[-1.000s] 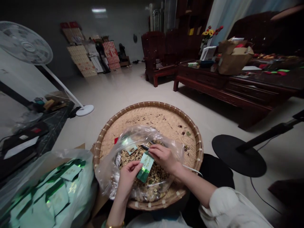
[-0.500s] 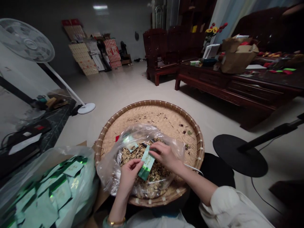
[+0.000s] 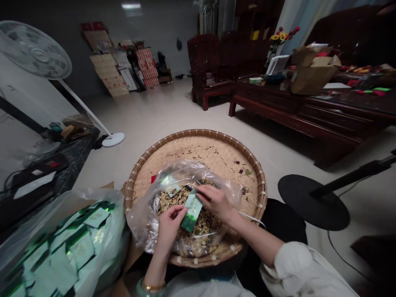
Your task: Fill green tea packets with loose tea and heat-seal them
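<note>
Between my two hands is a small light-green packet (image 3: 193, 208) with a darker green lower end. My left hand (image 3: 170, 225) pinches its left edge with thumb and fingers. At the top corner, my right hand (image 3: 215, 201) is closed on it. Below lies an open clear plastic bag (image 3: 144, 216) of loose dried grains and dark bits (image 3: 210, 220), resting in a round woven bamboo tray (image 3: 198, 144). Another green packet (image 3: 170, 185) lies on the mix inside the bag, beside a dark-handled object, partly hidden, whose kind I cannot tell.
To the left stands a plastic bag full of green packets (image 3: 77, 251). A white standing fan (image 3: 114, 139) is behind it. A black round stand base (image 3: 314, 202) sits on the floor at right, with a wooden table (image 3: 278, 99) beyond.
Both hands keep hold of the packet, which has turned slightly and shows its printed face a little more. The view has shifted very slightly.
</note>
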A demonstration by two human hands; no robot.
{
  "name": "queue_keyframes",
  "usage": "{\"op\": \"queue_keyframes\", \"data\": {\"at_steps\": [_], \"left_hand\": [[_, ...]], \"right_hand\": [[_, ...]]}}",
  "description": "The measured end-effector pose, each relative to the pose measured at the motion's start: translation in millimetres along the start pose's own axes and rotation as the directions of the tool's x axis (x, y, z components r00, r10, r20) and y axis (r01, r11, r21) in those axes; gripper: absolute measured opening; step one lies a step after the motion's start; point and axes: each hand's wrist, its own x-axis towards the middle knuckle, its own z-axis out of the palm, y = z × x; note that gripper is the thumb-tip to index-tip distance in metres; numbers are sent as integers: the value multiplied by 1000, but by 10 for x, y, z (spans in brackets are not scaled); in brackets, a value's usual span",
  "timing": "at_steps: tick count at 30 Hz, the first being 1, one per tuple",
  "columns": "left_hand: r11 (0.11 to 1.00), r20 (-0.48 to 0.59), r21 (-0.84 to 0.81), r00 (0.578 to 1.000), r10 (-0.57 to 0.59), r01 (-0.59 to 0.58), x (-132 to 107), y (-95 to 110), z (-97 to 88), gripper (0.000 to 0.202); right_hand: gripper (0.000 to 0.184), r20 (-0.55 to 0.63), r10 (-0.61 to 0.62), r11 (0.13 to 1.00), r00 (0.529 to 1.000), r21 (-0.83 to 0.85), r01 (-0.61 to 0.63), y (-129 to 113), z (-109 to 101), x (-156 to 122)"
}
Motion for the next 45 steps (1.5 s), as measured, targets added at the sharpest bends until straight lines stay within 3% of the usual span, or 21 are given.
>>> {"op": "queue_keyframes", "data": {"at_steps": [9, 17, 24, 28, 31, 34, 37, 41, 45], "left_hand": [[996, -25, -80, 999, -48, 46, 13, -4, 4, 31], [997, -7, -67, 999, -38, 37, -5, 31, 27, 29], [989, -52, 119, 994, 97, -90, 24, -44, -22, 24], [984, -112, 136, 985, 131, -115, 90, -137, -77, 26], [1000, -124, -21, 992, 16, -18, 132, -193, -99, 36], [971, -92, -225, 990, -107, 84, 127, -196, -83, 45], [949, -62, -300, 991, -121, 97, 87, -155, -43, 45], [958, -4, -269, 994, -107, 102, 50, -127, -19, 46], [981, 47, -184, 997, -54, 61, 86, -182, -87, 46]], "right_hand": [[21, -65, -63, 997, 996, -43, 60, 21, 22, -16], [16, -54, -89, 995, 995, -43, 86, 48, 15, -24], [13, 126, 78, 996, 989, -56, -71, -14, -74, 45], [10, 204, 199, 971, 959, 92, -221, -42, -113, 83], [11, 295, 369, 886, 881, 174, -430, -28, -91, 92], [17, 469, 457, 718, 756, 307, -625, -16, -47, 97], [27, 638, 418, 531, 647, 406, -744, -36, -36, 114], [43, 804, 315, 422, 504, 357, -833, -77, -67, 130], [60, 827, 312, 381, 468, 342, -859, -72, -61, 100]]}}
